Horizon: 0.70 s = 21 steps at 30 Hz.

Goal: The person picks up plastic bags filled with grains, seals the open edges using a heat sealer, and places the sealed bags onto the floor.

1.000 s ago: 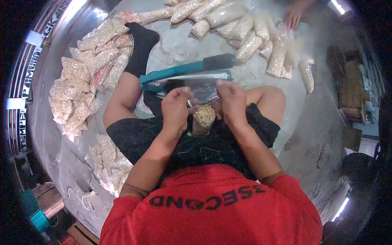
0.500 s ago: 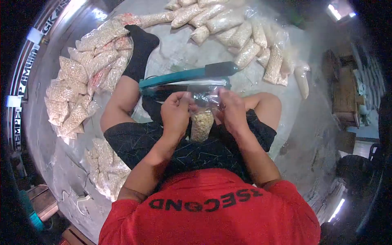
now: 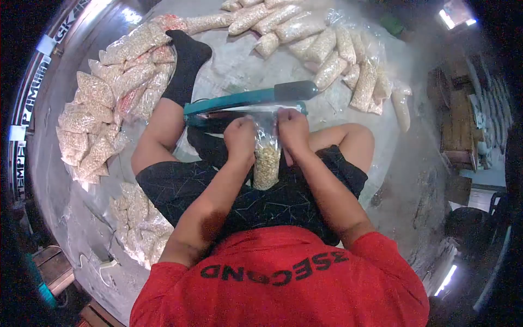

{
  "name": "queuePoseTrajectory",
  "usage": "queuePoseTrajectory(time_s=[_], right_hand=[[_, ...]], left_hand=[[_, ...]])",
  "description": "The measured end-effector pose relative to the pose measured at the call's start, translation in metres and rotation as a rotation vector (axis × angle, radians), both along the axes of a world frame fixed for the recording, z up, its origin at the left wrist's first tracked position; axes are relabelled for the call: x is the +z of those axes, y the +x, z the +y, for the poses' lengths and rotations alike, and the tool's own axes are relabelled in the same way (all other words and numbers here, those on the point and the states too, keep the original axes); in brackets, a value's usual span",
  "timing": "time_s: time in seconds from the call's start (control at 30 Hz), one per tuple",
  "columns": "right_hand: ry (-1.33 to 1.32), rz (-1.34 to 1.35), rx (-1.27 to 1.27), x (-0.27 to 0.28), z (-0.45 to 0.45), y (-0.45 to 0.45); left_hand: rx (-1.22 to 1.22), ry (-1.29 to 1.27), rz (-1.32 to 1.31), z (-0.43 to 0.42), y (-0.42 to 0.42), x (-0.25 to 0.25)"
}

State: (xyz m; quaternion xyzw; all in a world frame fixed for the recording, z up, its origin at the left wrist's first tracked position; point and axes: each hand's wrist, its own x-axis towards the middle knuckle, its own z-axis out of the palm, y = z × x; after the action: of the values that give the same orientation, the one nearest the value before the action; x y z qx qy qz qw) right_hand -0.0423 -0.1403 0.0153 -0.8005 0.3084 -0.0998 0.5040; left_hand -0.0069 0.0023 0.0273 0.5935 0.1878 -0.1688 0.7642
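Note:
A clear plastic bag (image 3: 267,168) with pale, bean-like pieces in its lower part stands between my thighs. My left hand (image 3: 240,139) is closed on the left side of the bag's top. On the opposite side, my right hand (image 3: 293,132) pinches the upper right edge. The plastic between them looks stretched toward the teal sealer-like tool (image 3: 234,101), which has a dark-ended arm raised over its base. Both hands are just on the near side of that tool. My fingertips are partly hidden by the backs of the hands.
Filled bags (image 3: 87,117) are heaped at the left, with another pile (image 3: 139,223) at the lower left. More filled bags (image 3: 329,68) lie across the top and upper right. A wooden structure (image 3: 459,128) stands at the right. A white cable (image 3: 98,267) lies lower left.
Both hands have moved slightly up toward the teal tool, with the bag's top drawn taut and upright. The other person's hand at the upper right has left the view.

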Motion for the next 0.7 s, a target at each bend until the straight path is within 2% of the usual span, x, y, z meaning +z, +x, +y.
queuePoseTrajectory(time_s=[0.1, 0.2, 0.27, 0.47, 0.53, 0.6, 0.7], right_hand=[[-0.145, 0.088, -0.003, -0.008, -0.001, 0.015], [-0.087, 0.049, -0.003, -0.004, -0.002, 0.013], [-0.052, 0.087, -0.005, 0.000, -0.003, 0.013], [-0.073, 0.066, -0.012, -0.017, -0.013, 0.006], [-0.089, 0.038, -0.007, -0.003, -0.011, 0.008], [-0.088, 0.154, 0.007, 0.012, -0.010, 0.009], [-0.051, 0.130, 0.011, 0.006, -0.009, 0.009]], left_hand=[[-0.006, 0.046, -0.045, -0.003, 0.011, -0.016], [0.052, 0.015, 0.065, -0.010, 0.011, 0.000], [0.041, 0.036, 0.050, -0.010, 0.012, 0.001], [0.026, 0.056, 0.050, -0.009, 0.016, -0.032], [0.013, 0.071, 0.032, -0.011, 0.017, -0.033], [0.086, -0.050, 0.080, -0.014, 0.016, -0.030], [0.109, -0.040, 0.101, -0.016, 0.015, -0.020]])
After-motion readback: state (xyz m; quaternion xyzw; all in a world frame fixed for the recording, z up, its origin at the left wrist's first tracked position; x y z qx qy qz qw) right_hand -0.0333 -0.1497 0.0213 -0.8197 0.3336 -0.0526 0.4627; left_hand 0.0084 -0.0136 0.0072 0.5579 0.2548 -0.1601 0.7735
